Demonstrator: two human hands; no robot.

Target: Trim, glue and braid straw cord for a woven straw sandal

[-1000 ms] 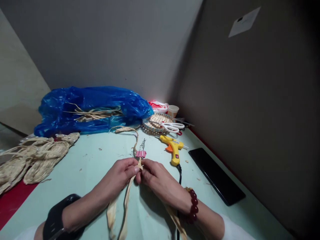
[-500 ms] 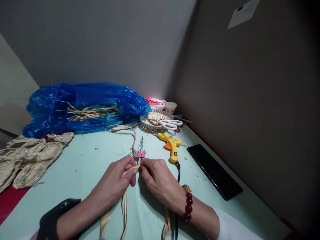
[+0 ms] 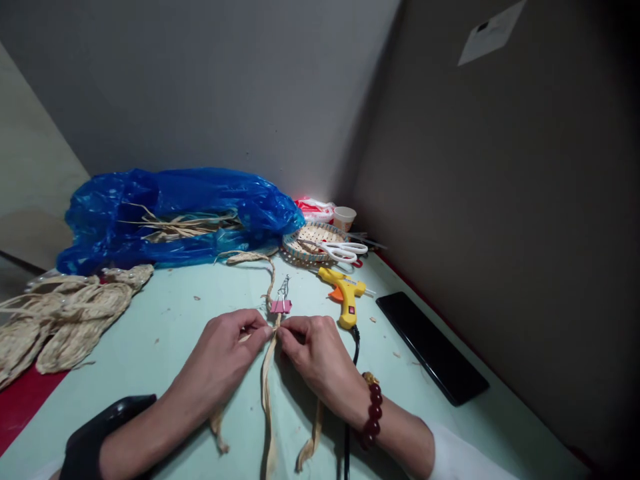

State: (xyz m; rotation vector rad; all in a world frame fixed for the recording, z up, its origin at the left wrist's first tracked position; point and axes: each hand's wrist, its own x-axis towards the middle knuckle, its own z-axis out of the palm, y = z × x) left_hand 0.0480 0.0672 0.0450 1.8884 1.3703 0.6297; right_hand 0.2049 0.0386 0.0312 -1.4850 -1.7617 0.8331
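A braid of pale straw strands runs toward me from a pink binder clip, with a finished braided length curving away behind the clip. Just below the clip, my left hand pinches a strand between thumb and index finger. Opposite it, my right hand pinches a strand too, fingertips almost meeting the left ones. The middle strand hangs straight down between both hands. Loose strand ends show beneath my right wrist and below my left forearm.
Beyond the hands lies a blue plastic bag of dry straw. A yellow glue gun, white scissors, a woven basket, a paper cup and a black phone are to the right. Coiled braids lie at left.
One strand moved from my left hand's side to hang down the middle between the hands. My left fingers shifted to pinch close to the braid; the view tilted slightly.
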